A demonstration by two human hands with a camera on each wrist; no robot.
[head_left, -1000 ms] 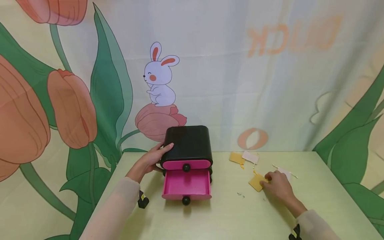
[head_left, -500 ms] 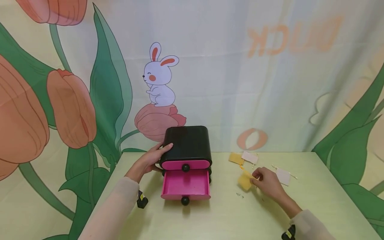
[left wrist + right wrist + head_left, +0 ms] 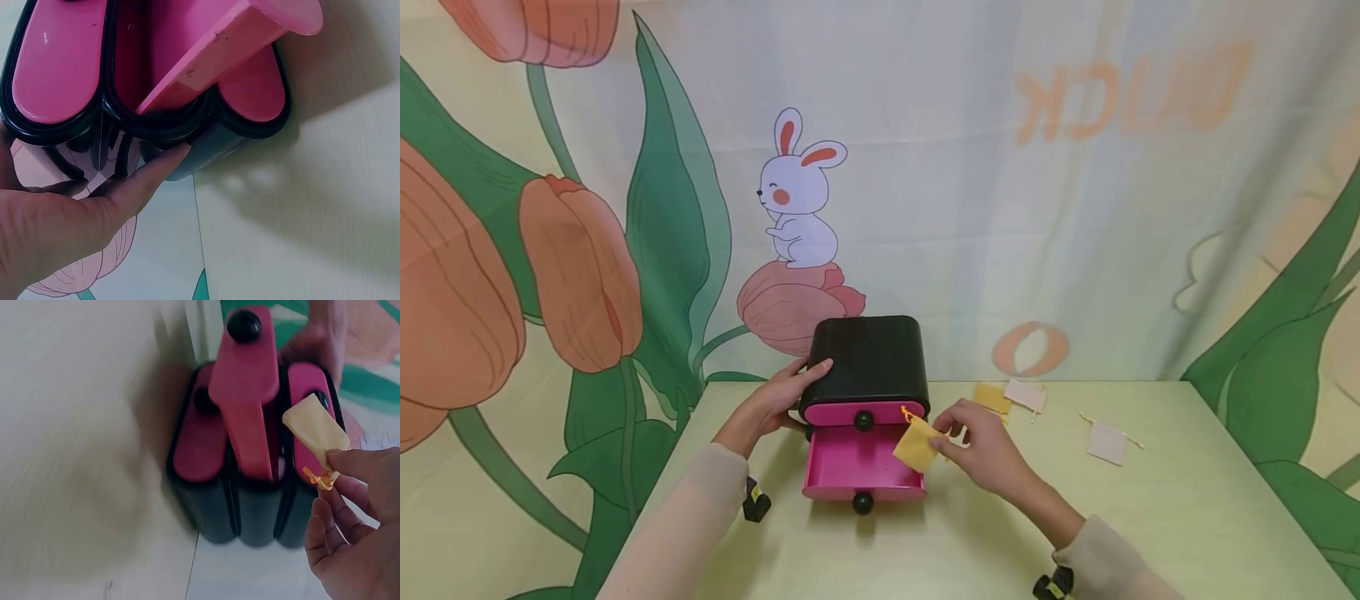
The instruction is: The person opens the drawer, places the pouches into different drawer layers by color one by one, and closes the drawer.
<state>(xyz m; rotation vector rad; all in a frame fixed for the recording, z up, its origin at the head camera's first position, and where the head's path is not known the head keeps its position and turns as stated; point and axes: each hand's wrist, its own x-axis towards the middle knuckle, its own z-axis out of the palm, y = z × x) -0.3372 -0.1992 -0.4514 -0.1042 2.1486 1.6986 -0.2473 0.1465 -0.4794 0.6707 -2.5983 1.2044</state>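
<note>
A small black chest of drawers [image 3: 865, 358] with pink fronts and round black knobs stands toward the back of the table. Its middle drawer [image 3: 850, 461] is pulled out, showing a bare pink inside. At the chest's left side my left hand [image 3: 778, 398] grips the body, thumb on the top edge; its other fingers are partly hidden. My right hand [image 3: 988, 450] pinches a yellow drawstring pouch [image 3: 916, 446] between thumb and fingers, over the right side of the pulled-out drawer. In the right wrist view the pouch [image 3: 315, 428] overlaps the top drawer front.
Behind my right hand lie another yellow pouch [image 3: 991, 397] and a white pouch [image 3: 1025, 394]. One more white pouch [image 3: 1107, 442] lies farther right on the pale table [image 3: 1187, 517]. A printed curtain [image 3: 925, 208] hangs along the back edge.
My right hand has picked the yellow pouch up from the table and carried it left to the drawer. The left hand and the chest have stayed in place.
</note>
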